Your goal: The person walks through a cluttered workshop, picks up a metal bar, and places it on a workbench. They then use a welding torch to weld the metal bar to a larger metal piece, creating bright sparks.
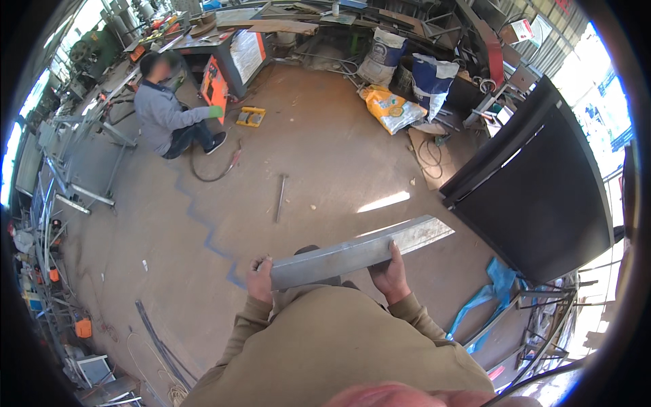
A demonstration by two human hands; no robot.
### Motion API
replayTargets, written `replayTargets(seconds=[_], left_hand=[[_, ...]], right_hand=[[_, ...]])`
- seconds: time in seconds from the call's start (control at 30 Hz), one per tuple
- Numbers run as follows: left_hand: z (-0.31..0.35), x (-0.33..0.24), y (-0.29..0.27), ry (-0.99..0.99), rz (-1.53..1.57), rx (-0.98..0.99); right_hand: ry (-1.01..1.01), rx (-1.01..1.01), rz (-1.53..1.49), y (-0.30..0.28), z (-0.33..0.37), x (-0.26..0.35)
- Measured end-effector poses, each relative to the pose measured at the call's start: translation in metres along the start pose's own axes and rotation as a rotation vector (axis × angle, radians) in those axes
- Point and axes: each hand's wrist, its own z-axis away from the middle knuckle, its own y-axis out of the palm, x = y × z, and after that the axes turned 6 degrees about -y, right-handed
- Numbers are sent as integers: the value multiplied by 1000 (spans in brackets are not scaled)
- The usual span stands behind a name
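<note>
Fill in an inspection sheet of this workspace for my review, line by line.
Surface: brown floor, streaked by sunlight.
Job's things: long grey metal bar with a slanted right end, held above the floor.
Clutter: T-shaped grey metal tool, crumpled blue plastic sheet, yellow-and-white bag.
Hands: left hand, fingers closed on the bar's left end; right hand gripping right of its middle.
Cables: dark curved hose on the floor.
Surroundings: co-worker in grey-blue jacket; large black panel at right.
</note>
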Motion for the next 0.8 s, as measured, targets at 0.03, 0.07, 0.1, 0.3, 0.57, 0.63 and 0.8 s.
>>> replayTargets(seconds=[0.03, 0.07, 0.1, 0.3, 0.57, 0.63, 0.8], left_hand=[[-27, -13, 27, 4, 31, 7], [-55, -26, 54, 8, 64, 11], [-84, -37, 83, 44, 100, 18], [-287, -135, 260, 178, -61, 178], [-454, -303, 421, 407, -64, 240], [-502, -330, 454, 449, -80, 198], [-631, -395, 540, 481, -117, 23]], right_hand=[[-20, 10, -1, 17, -32, 17], [-41, 17, -6, 34, -65, 34], [-59, 39, 2, 49, -98, 51], [-159, 55, -56, 139, -304, 136], [-194, -102, -75, 261, -533, 237], [-129, -152, -22, 288, -608, 250], [16, -139, 144, 388, -824, 288]])
